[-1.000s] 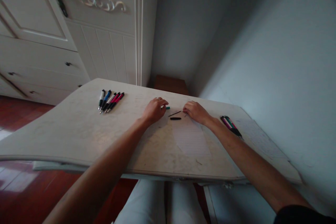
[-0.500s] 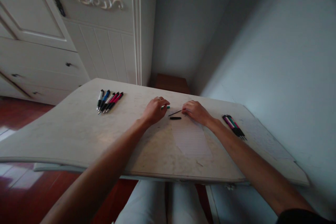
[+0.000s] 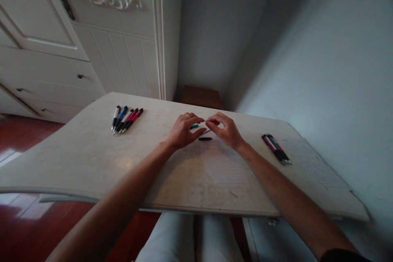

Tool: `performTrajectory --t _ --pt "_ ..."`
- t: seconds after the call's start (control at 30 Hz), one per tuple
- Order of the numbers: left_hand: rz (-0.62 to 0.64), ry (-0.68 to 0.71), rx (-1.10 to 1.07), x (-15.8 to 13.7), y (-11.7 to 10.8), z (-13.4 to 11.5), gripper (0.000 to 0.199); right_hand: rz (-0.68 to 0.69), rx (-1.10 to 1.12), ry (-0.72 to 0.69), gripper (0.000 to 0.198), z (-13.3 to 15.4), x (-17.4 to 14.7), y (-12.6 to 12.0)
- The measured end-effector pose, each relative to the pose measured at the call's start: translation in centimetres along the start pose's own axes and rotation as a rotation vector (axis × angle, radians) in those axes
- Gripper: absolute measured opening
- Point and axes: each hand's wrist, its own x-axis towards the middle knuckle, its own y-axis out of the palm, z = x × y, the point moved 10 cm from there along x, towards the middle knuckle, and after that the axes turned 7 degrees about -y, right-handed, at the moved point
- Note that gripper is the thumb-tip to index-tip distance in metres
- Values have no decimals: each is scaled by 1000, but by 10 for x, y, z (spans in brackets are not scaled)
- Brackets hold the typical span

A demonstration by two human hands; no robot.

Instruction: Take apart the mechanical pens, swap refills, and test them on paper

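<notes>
My left hand (image 3: 184,132) is at the far middle of the table, thumb and forefinger apart, with no held thing visible between them. A green pen barrel (image 3: 194,126) lies partly hidden behind its fingers. Close to its fingertips, my right hand (image 3: 226,131) has thumb and forefinger pinched together; whatever may be in the pinch is too small to make out. Below the two hands, a thin dark stick like a pen refill (image 3: 206,132) shows in part. A short black pen part (image 3: 205,138) rests at the top of a lined paper sheet (image 3: 227,168).
Several pens (image 3: 126,120) lie in a group on the left of the white table (image 3: 80,151). More pens (image 3: 276,149) sit together at the right, beside a written sheet (image 3: 316,161). A white cabinet (image 3: 123,57) stands behind on the left, a wall on the right.
My right hand has moved left and its fingertips have come close to my left hand. My left thumb and forefinger have spread and reach further right. The pen groups have stayed put.
</notes>
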Motion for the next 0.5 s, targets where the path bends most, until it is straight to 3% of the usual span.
performTrajectory --t 0.2,0.5 --pt "-88 -17 -56 2 -10 5 18 -79 312 161 16 -6 4 14" --pt "-90 28 -115 1 -9 0 29 -101 264 141 16 -11 -4 11"
